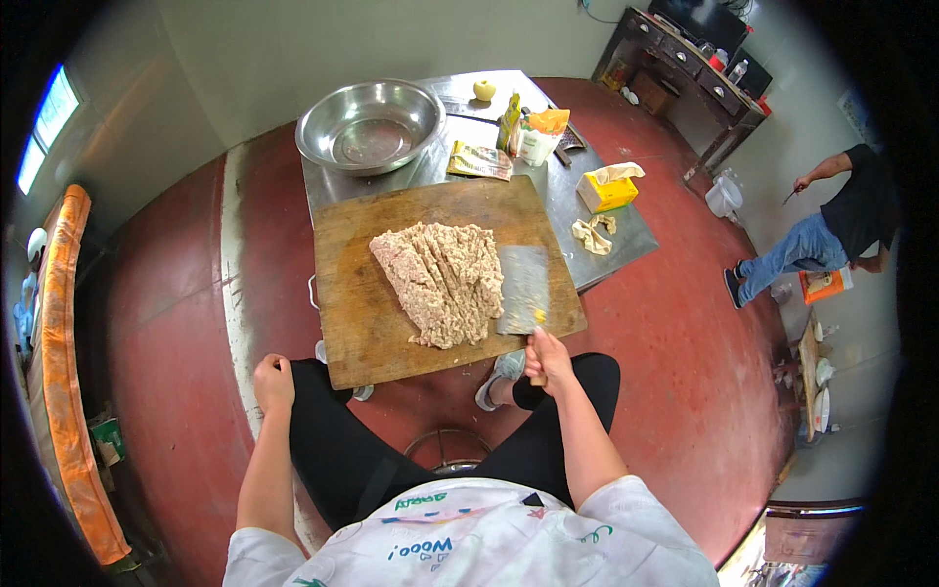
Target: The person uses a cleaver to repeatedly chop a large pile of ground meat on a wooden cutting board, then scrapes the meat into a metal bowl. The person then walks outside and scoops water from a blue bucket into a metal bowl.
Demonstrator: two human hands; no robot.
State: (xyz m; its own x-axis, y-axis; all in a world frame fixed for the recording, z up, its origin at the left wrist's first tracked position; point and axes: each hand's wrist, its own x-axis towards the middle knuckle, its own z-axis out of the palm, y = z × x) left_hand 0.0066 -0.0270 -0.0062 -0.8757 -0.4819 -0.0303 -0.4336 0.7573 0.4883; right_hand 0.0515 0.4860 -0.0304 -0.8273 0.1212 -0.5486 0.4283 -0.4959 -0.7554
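Note:
My right hand (547,357) grips the wooden handle of a cleaver (524,290). Its broad blade, flecked with bits of meat, lies over the right part of a wooden chopping board (352,308). To the left of the blade is a wide mound of pale minced meat (444,282), scored with several long grooves. Whether the blade touches the board or hovers just above it, I cannot tell. My left hand (274,381) rests on my left knee with its fingers curled, and nothing shows in it.
Behind the board, a metal table (616,253) carries a large steel basin (367,132), seasoning packets (480,160), a white-and-orange pouch (541,137), an apple (484,90), a tissue box (609,192) and a cream scrunchie (591,236). At right, another person (829,227) stands holding a thin object.

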